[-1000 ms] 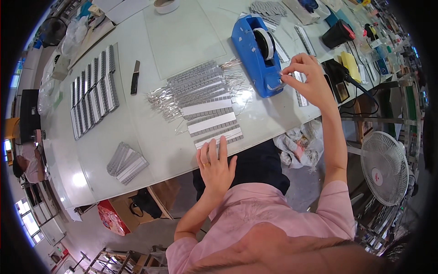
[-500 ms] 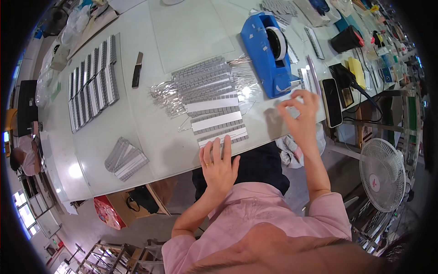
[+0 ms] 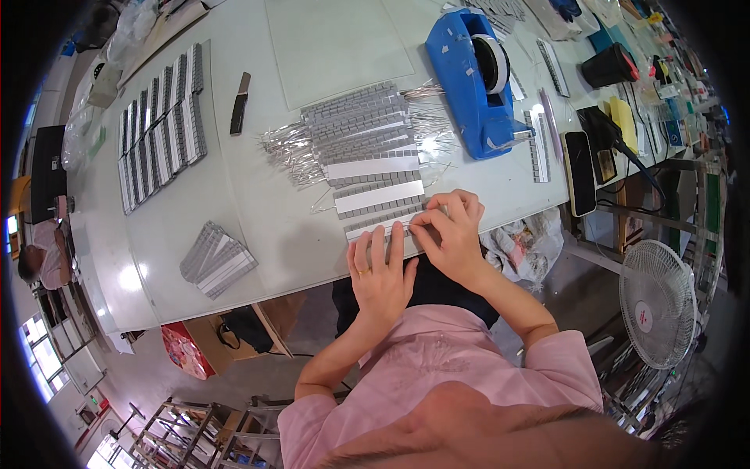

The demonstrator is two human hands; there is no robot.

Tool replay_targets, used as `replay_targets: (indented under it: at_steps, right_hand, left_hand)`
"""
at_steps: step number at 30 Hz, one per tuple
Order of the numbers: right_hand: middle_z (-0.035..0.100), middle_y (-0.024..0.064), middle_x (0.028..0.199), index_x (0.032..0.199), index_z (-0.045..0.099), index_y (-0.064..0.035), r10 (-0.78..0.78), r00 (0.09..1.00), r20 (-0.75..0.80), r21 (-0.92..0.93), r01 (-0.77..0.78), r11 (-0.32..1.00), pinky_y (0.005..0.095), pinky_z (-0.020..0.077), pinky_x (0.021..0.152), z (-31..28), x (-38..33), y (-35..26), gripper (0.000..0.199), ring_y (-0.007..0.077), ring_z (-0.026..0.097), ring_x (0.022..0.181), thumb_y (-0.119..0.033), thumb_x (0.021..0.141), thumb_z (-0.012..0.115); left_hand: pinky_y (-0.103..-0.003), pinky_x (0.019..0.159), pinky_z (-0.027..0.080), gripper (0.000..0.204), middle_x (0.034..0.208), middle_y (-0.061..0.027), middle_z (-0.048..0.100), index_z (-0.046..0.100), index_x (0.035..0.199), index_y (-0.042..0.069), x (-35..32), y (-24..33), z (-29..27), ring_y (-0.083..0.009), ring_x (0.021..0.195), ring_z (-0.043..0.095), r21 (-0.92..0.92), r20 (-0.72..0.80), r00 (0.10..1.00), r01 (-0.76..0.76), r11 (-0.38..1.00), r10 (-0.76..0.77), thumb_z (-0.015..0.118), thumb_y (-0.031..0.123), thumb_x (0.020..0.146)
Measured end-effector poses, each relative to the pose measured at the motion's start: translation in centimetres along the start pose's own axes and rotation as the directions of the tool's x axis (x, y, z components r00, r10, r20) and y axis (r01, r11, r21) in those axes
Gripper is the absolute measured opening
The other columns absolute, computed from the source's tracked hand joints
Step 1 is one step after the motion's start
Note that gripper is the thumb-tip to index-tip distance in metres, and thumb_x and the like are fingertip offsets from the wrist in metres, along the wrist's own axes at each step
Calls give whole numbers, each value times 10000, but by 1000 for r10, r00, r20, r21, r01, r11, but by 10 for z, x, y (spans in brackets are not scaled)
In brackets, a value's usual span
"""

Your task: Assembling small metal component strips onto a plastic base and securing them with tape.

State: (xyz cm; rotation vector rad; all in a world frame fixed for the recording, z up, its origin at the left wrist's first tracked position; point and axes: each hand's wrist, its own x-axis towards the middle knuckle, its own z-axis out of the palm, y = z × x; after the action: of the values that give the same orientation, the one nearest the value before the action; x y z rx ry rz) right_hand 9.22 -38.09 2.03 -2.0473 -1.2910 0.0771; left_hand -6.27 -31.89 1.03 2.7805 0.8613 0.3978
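Observation:
Flat on a grey-and-white strip [image 3: 394,217] with notched edges, at the table's near edge, lie the spread fingers of my left hand [image 3: 380,273]. My right hand [image 3: 455,238] bends over the right end of that strip, thumb and fingertips pressed together; whatever they hold is too small to make out. Just beyond are another notched strip [image 3: 380,198] and an overlapping pile of strips [image 3: 355,125], thin silvery wires [image 3: 293,160] sticking out at its sides. To the right of the pile stands a blue tape dispenser [image 3: 457,90] with a roll of tape [image 3: 491,64].
A knife [image 3: 239,109] and rows of strips [image 3: 164,129] lie to the left, with a few fanned strips [image 3: 221,262] nearer. On the right are a phone [image 3: 579,172], a dark cup [image 3: 608,66] and cables. A fan [image 3: 658,305] stands beside the table.
My right hand has come from beside the tape dispenser, left and nearer, to the strip's right end. The left hand stays on the strip. The view has shifted slightly.

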Motion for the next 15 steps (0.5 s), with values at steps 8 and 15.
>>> replay_targets:
  at_steps: [8,15]
  right_hand:
    - [576,-49,1101,914,732,-282,-118,981,-155,-276,72,958,433,266,879,7,-16,-3,156,238,481,1086,-253,773,794]
    - [561,-43,1112,1031,741,-302,-121,970,-212,-402,26,915,426,254,883,5,-16,-8,271,234,465,1071,-309,767,806]
  left_hand:
    - [-505,1097,358,682,1387,-110,440,535,1429,141,0,-1,1,-340,1295,378,-4,-6,1000,-6,1000,6,757,345,817]
    - [-500,1097,360,682,1385,-106,442,539,1423,136,1,1,1,-334,1297,380,0,-22,1000,-3,1000,3,762,340,811]
